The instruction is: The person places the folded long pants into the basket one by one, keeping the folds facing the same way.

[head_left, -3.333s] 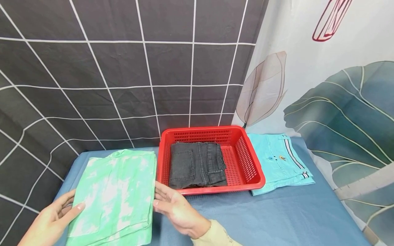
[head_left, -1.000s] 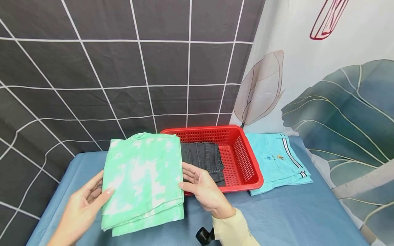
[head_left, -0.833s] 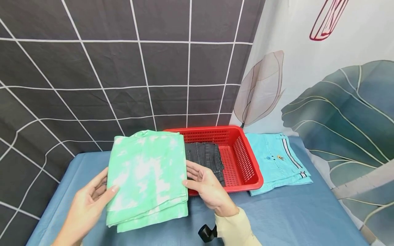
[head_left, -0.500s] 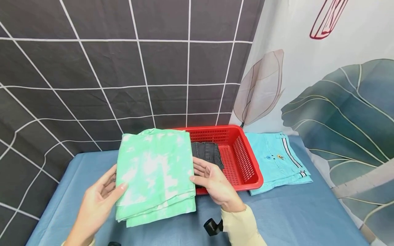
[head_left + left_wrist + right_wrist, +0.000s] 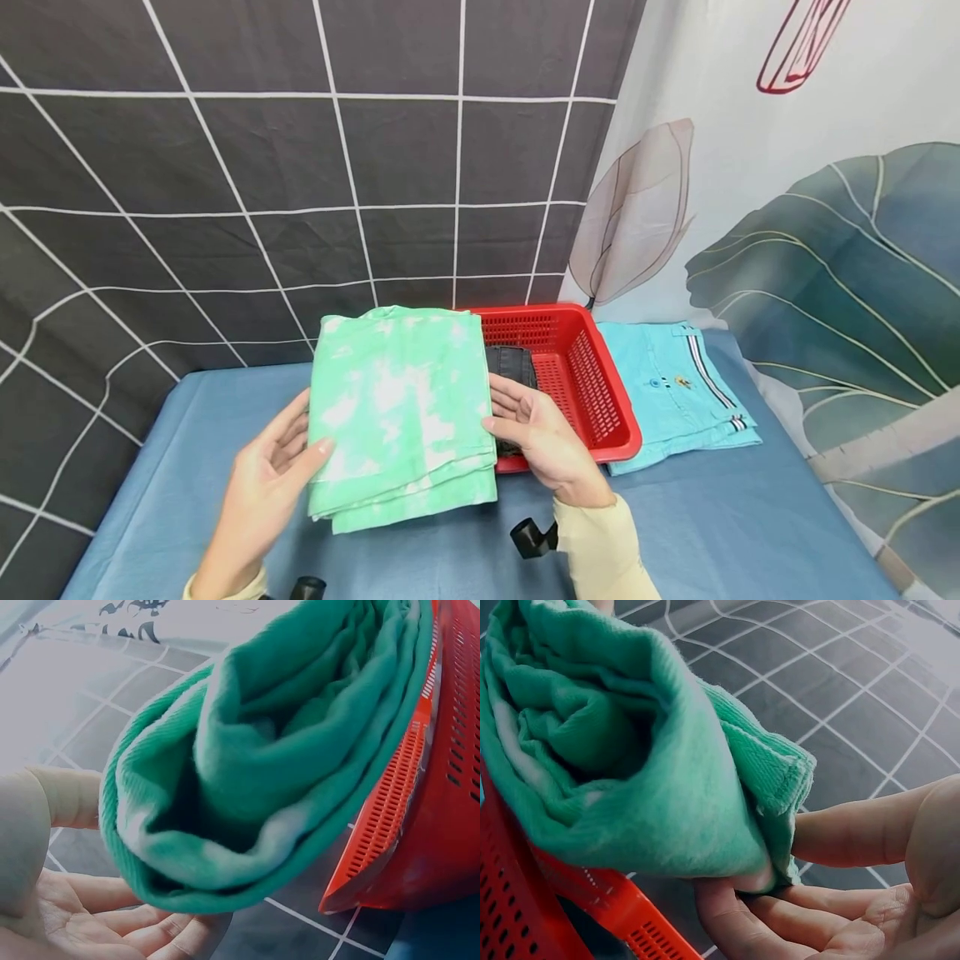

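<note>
Folded green garment (image 5: 401, 412) held aloft over red basket's (image 5: 600, 392) left edge — left hand (image 5: 273, 467) and right hand (image 5: 543, 433) supporting it underneath, thumbs pinching on top. Risk: stacked layers sliding apart — loose grip, tilted carry, or snagging the rim.

Your head camera: high, looks forward and down over whole table (image 5: 675, 533) toward far curtain. Your left wrist camera: low at near left, very close, faces right. Your right wrist camera: low, very close, faces left. All three share green folded cloth (image 5: 401, 408) (image 5: 262, 750) (image 5: 630, 765) and red basket (image 5: 600, 392) (image 5: 442, 825) (image 5: 525, 915).
</note>
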`<state>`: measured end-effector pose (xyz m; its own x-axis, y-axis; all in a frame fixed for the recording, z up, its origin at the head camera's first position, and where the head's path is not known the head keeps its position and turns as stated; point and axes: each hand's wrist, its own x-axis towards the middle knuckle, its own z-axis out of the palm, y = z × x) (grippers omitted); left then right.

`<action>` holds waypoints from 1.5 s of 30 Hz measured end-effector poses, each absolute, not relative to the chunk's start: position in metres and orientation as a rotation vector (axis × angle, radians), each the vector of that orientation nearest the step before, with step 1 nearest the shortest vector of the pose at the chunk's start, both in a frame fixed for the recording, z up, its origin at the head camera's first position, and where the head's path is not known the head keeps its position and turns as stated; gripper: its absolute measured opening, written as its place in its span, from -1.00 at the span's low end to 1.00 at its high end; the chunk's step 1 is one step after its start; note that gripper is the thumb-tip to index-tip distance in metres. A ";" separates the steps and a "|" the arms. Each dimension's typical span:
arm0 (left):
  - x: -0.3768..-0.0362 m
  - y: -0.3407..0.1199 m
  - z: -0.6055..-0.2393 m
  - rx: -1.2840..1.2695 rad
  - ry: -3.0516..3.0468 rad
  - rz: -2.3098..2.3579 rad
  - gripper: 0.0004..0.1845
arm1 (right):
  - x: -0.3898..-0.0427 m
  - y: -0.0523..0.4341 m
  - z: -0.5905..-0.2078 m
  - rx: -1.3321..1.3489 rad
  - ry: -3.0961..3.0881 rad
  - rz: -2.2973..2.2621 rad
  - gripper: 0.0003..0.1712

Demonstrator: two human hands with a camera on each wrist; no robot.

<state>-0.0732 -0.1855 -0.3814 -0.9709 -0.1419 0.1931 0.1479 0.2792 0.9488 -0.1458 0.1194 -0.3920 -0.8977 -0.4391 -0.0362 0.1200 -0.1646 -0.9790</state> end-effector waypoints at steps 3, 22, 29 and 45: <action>-0.074 -0.183 -0.382 -0.024 -2.292 -1.762 -0.37 | -0.147 0.122 -0.391 -0.361 1.753 -2.118 -0.26; -0.083 -0.166 -0.382 -0.075 -2.247 -1.879 -0.35 | -0.151 0.134 -0.391 -0.338 1.744 -2.160 -0.27; -0.087 -0.163 -0.384 -0.089 -2.228 -1.921 -0.33 | -0.153 0.138 -0.391 -0.321 1.762 -2.161 -0.28; -0.097 -0.150 -0.383 -0.079 -2.277 -1.985 -0.29 | -0.158 0.150 -0.394 -0.274 1.740 -2.198 -0.29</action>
